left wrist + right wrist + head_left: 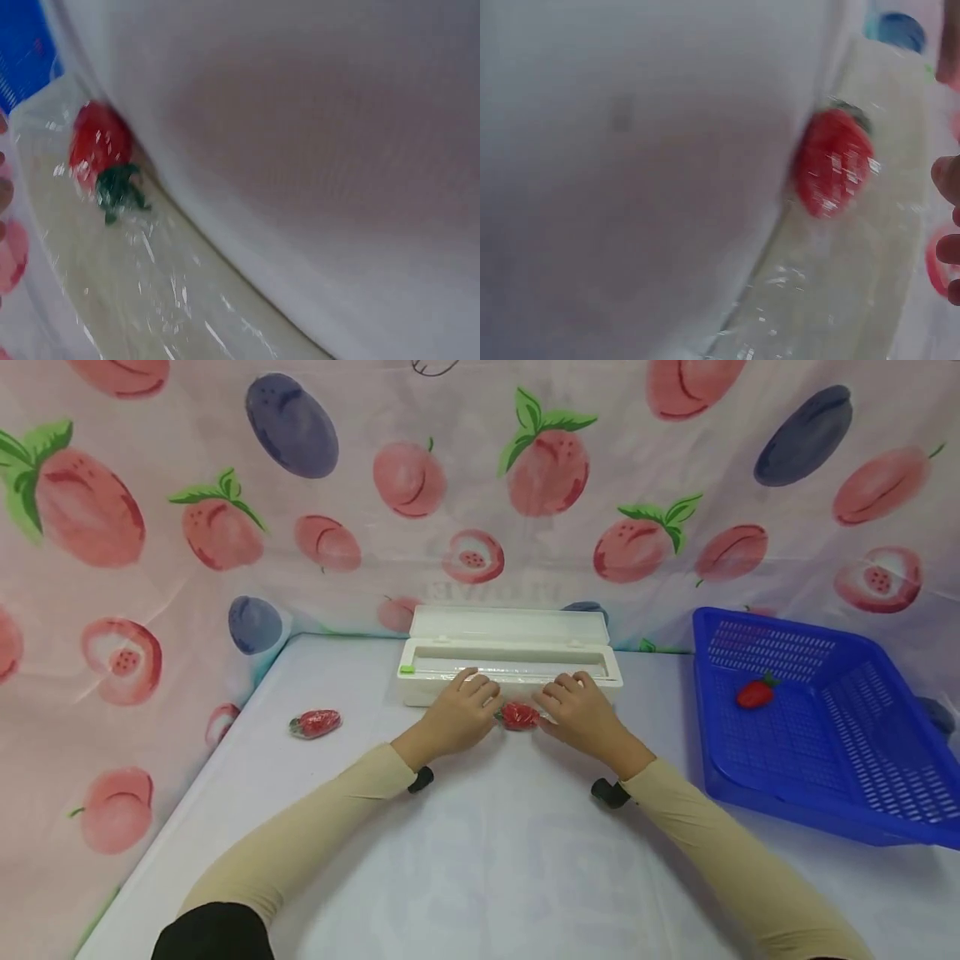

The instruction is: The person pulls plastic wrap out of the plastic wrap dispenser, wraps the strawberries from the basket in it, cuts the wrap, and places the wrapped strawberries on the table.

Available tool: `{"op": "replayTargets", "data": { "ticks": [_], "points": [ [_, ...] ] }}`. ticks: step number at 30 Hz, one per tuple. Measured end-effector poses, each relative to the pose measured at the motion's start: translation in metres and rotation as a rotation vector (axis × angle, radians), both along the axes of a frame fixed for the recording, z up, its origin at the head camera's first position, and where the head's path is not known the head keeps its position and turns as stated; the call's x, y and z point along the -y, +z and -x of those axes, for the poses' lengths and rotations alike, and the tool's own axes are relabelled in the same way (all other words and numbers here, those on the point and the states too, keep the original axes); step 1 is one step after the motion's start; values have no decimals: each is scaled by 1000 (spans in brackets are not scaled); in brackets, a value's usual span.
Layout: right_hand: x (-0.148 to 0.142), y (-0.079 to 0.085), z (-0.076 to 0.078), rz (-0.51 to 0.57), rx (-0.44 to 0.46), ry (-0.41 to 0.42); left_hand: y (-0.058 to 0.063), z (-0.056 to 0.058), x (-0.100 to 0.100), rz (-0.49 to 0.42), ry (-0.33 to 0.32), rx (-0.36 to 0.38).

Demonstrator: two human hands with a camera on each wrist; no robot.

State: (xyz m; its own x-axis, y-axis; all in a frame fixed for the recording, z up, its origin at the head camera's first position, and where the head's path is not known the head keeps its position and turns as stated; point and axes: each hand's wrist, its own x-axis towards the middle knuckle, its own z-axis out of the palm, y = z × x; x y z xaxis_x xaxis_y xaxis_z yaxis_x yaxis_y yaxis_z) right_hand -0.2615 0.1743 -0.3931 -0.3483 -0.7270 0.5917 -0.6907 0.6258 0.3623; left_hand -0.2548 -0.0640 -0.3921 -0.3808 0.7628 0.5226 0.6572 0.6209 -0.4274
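- Film-covered strawberry [519, 717]: between left hand [459, 717] and right hand [587, 718]; cannot tell whether their fingers grip anything.
- White box [420, 693]: just beyond the fingertips, film roll [513, 666] inside.
- Blue basket [795, 760]: right of them, holding bare strawberry [755, 694].

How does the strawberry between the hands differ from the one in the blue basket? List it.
Middle strawberry: covered in clear film; basket strawberry: looks bare.
In the head view, the middle strawberry's leaves sit left, the basket strawberry's upper right.
Both are red with green leaves.
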Motion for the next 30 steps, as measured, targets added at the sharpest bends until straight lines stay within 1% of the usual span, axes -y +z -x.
{"op": "replayTargets", "data": {
  "ticks": [1,4,6,8,11,14,17,20,23,25,28,30],
  "points": [
    [2,-3,0,-44,-4,6,0,1,-4,36,-14,5],
    [6,-9,1,-148,-3,13,-5,7,-12,153,-29,29],
    [8,-11,2,-203,-1,3,-9,11,-15,225,-14,52],
    [10,-13,4,-245,2,-14,-11,16,-17,277,8,78],
    [11,-14,7,-299,18,-32,-13,20,-19,324,38,121],
    [11,-15,9,-331,49,-33,-12,22,-20,348,51,158],
    [12,-15,10,-344,82,-33,-11,22,-21,349,59,188],
    [12,-15,10,-340,91,-27,-10,21,-23,350,69,189],
    [14,-16,7,-340,88,-7,-11,18,-25,359,67,188],
    [14,-15,4,-345,92,3,-11,14,-25,365,56,204],
    [14,-16,-3,-359,130,-3,-12,7,-24,355,41,268],
    [14,-16,-7,-373,163,-20,-12,3,-23,360,37,325]
  ]
}}
